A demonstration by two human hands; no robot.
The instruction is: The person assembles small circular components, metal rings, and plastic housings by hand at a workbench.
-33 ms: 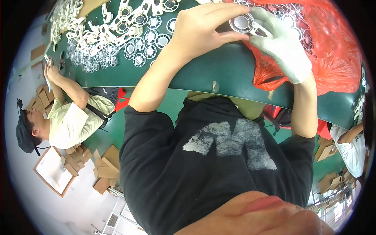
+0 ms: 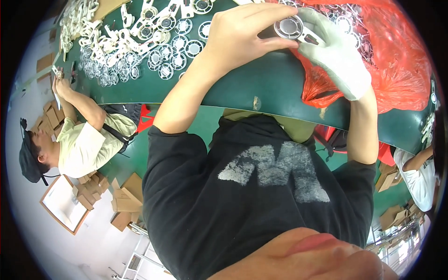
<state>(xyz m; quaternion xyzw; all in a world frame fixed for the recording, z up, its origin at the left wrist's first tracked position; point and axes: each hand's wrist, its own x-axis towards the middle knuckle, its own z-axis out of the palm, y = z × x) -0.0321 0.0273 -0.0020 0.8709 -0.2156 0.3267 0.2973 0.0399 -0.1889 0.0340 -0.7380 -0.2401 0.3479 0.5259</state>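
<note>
Above the table, both my hands hold a white plastic part with a round spoked head (image 2: 289, 28) and a short slotted stem. My bare left hand (image 2: 247, 35) pinches the round head from the left between its fingers and thumb. The stem lies in my right hand (image 2: 333, 51), which wears a white glove and has its fingers closed round it. Part of the stem is hidden by the glove. Left of my left hand lie several loose clear spoked rings (image 2: 178, 60), and beyond them white parts with round heads (image 2: 148, 30).
A red plastic bag (image 2: 396, 56) with spoked rings in it lies under and right of my right hand. The green table's (image 2: 275, 88) near edge runs before my body. A co-worker (image 2: 88, 144) is at the left, another person (image 2: 417, 177) at the right. Cardboard boxes (image 2: 128, 196) lie behind.
</note>
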